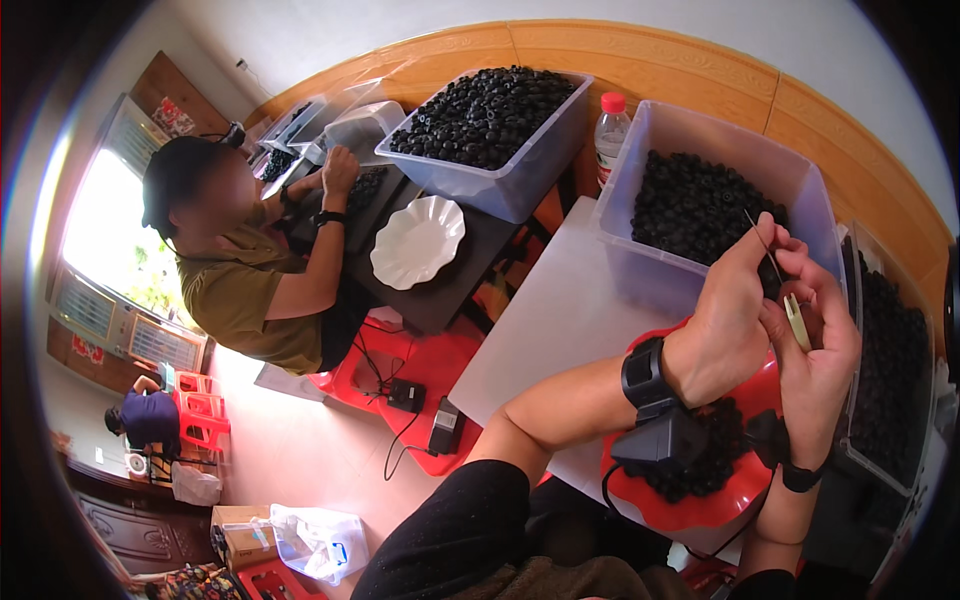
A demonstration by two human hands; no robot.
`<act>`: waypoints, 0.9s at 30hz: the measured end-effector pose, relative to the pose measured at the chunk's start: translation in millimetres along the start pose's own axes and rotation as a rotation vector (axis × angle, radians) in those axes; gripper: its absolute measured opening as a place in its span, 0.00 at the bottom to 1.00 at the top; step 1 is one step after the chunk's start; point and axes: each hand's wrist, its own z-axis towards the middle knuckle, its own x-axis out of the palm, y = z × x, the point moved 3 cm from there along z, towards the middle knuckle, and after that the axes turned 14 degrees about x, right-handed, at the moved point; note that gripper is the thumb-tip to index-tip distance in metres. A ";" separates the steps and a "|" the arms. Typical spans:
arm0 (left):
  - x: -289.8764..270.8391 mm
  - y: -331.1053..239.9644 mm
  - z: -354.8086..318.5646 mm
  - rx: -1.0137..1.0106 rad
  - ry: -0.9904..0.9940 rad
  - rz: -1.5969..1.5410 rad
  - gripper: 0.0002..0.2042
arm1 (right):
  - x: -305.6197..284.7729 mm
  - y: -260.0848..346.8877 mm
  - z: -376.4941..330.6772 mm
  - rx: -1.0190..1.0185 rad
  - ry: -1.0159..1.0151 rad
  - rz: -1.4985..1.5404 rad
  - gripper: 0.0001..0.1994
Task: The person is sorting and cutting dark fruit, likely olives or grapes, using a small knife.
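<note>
Both my hands are raised close together over the near edge of a clear lilac bin [620, 255] of small black ring-shaped parts [695, 205]. My left hand [735, 300] is closed in a pinch at a thin, dark, wire-like strip [771, 256], whose curved tip points up. Beside it, my right hand [822, 345] grips a small pale yellow-green forked piece [797, 322] between thumb and fingers. Its exact kind is unclear. Beneath my wrists, a red scalloped tray [640, 505] holds more black parts [700, 455]. Black straps with box-like devices [660, 445] circle my wrists.
A white table [545, 330] lies under the bin. At right stands another clear bin [890, 350] of black parts. A red-capped bottle [611, 140] is behind. To the left, a person [235, 250] works at a dark table with a white scalloped plate [418, 242] and a full bin [480, 185].
</note>
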 end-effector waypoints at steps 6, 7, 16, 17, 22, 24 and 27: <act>-0.7 1.8 -0.6 0.015 -0.022 -0.004 0.11 | 0.9 -1.1 -1.2 -0.034 0.016 0.000 0.16; -0.4 1.6 -1.0 0.016 -0.024 0.000 0.11 | 0.8 -0.3 -1.4 -0.016 0.024 0.007 0.15; -2.9 7.2 1.4 0.002 0.009 0.004 0.13 | -1.6 1.7 0.1 0.010 0.045 -0.033 0.14; -3.3 7.0 1.4 0.000 0.009 0.004 0.13 | -1.8 2.2 0.3 0.010 0.040 -0.054 0.13; 1.1 4.0 -2.1 -0.029 0.058 0.027 0.14 | -3.6 4.1 0.3 0.026 0.058 -0.018 0.12; 0.6 6.1 -0.3 -0.029 0.064 -0.002 0.15 | -4.6 3.7 0.2 0.038 0.053 -0.006 0.11; -1.7 6.5 1.4 -0.049 0.058 -0.033 0.16 | -6.9 1.9 0.3 0.042 0.038 -0.005 0.09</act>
